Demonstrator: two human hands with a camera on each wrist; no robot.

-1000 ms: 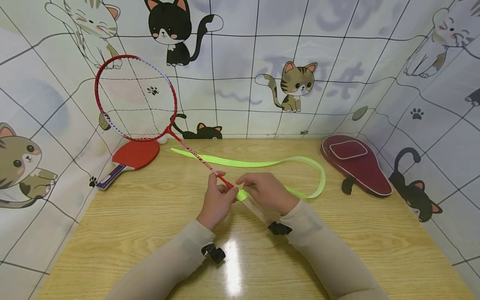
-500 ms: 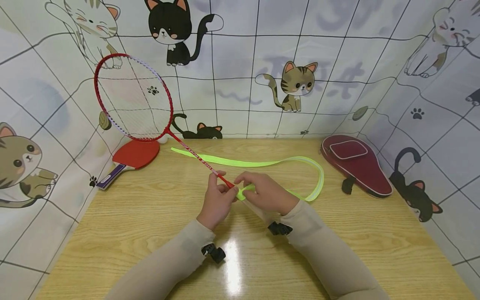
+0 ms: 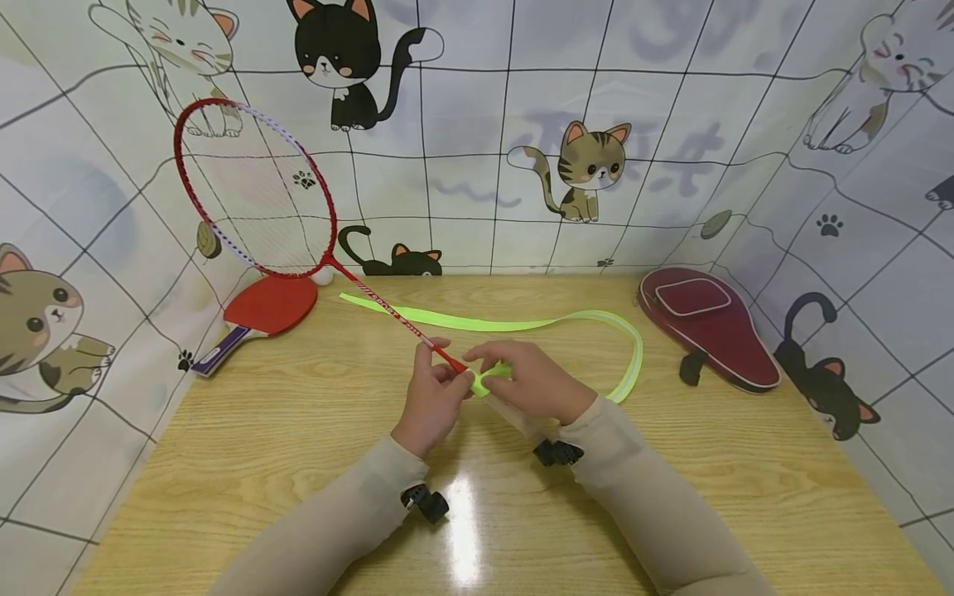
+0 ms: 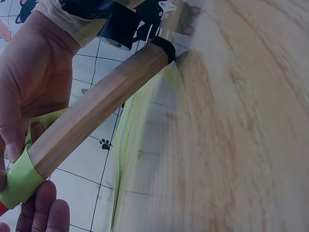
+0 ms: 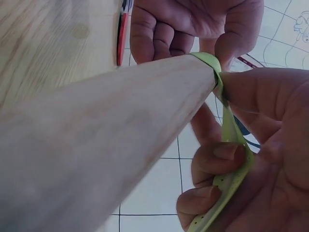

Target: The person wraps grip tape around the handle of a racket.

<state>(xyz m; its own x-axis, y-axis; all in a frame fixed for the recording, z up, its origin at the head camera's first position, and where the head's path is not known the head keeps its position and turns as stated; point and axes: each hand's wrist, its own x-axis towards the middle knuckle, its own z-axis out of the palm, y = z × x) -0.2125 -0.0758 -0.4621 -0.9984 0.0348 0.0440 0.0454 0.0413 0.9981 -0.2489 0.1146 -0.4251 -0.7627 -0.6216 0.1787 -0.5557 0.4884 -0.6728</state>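
A red-and-white badminton racket [image 3: 386, 306] is held slanting over the table, its head up and to the left. My left hand [image 3: 431, 407] pinches it where the shaft meets the bare wooden handle [image 4: 101, 106]. Yellow-green grip tape [image 3: 477, 325] is wound around the top of that handle, as the tape wrap [image 4: 21, 179] in the left wrist view shows. My right hand [image 3: 540, 381] pinches the tape close to the wrap, and the tape strip [image 5: 231, 181] runs behind its curled fingers. The tape's long tail loops across the table. In the head view, my right hand and sleeve partly hide the handle.
A red table-tennis paddle [image 3: 272, 310] lies at the back left, a white ball [image 3: 323, 276] beside it. At the back right is a dark red paddle case [image 3: 708, 331]. Cat-printed walls [image 3: 462, 190] enclose the wooden table [image 3: 298, 463] on the back and sides.
The racket head has turned and shifted slightly left and up. My right hand has taken the tape between its fingers by the handle top, and the tape's loop has drawn in a little.
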